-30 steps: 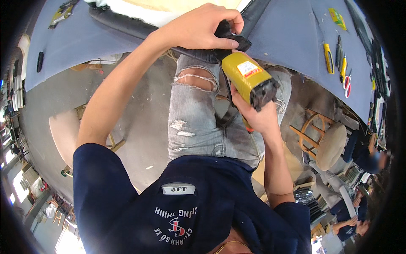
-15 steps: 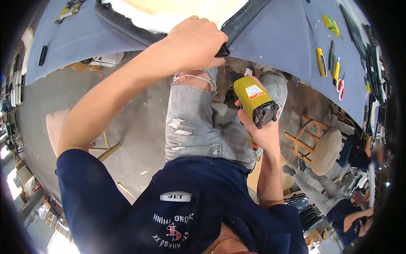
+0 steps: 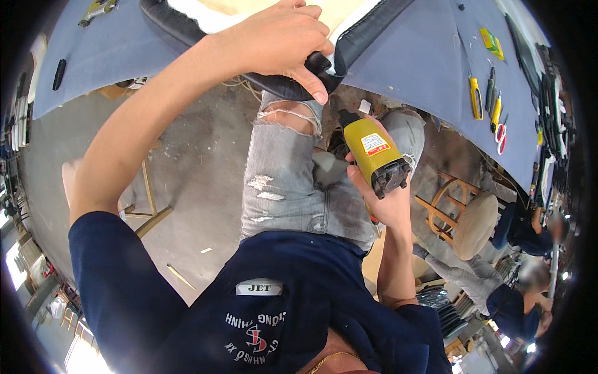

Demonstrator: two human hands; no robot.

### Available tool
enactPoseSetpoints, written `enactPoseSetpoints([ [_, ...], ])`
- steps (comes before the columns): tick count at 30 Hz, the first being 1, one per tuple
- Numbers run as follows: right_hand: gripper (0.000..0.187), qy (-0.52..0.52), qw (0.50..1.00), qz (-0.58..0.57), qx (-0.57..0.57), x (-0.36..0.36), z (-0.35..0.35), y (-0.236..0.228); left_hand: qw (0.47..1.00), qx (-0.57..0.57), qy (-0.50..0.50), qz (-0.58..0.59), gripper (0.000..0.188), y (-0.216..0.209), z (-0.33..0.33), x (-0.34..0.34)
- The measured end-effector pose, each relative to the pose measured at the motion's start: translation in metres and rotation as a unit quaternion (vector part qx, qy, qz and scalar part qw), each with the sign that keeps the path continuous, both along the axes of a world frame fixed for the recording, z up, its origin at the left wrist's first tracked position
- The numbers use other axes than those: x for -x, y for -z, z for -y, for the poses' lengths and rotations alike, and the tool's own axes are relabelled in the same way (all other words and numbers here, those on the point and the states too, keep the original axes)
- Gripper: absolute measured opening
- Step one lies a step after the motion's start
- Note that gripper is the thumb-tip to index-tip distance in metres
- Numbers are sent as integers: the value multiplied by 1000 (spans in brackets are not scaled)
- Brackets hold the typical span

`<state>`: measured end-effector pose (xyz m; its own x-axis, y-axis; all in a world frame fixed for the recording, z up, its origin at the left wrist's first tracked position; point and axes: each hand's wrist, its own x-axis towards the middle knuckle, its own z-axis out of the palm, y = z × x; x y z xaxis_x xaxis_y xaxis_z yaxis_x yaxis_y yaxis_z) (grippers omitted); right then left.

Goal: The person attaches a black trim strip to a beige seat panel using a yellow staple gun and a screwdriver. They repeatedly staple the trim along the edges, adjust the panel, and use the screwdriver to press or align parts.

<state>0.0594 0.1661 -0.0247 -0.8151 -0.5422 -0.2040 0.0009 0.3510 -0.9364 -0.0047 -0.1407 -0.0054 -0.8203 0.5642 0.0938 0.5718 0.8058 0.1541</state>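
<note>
Black padded cushion edge (image 3: 293, 87) at front of blue-grey workbench (image 3: 411, 56), pinned under closed left hand (image 3: 277, 43). Yellow staple gun (image 3: 374, 153), gripped in right hand (image 3: 386, 199), now lowered beside the knee, away from the edge; stapling paused. Hand tools (image 3: 489, 106) farther right.

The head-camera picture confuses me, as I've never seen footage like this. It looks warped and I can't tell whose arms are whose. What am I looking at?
No machine here: a person wears a wide fisheye camera on the head, looking down, so straight edges bend. You see their own dark blue shirt, ripped grey jeans and both arms. The left hand has its grip on the black padded edge of an upholstered piece lying on the blue-grey worktable. The right hand holds a yellow power tool below the table edge. Small hand tools, some yellow-handled, lie on the table to the right. A round wooden stool stands below; other people work at lower right.
</note>
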Motion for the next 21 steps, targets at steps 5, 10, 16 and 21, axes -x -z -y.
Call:
enactPoseSetpoints([
  [5,77,-14,1000,13,-2,-1,17,-2,986,-135,87,32,59,28,13,10],
  [10,79,-44,998,-39,15,0,31,0,970,-221,95,43,51,44,17,11],
  [16,76,-48,992,-103,-47,1,50,2,951,-290,84,70,43,57,16,12],
  [21,69,-37,991,-117,-50,12,62,10,950,-300,59,62,39,57,17,11],
])
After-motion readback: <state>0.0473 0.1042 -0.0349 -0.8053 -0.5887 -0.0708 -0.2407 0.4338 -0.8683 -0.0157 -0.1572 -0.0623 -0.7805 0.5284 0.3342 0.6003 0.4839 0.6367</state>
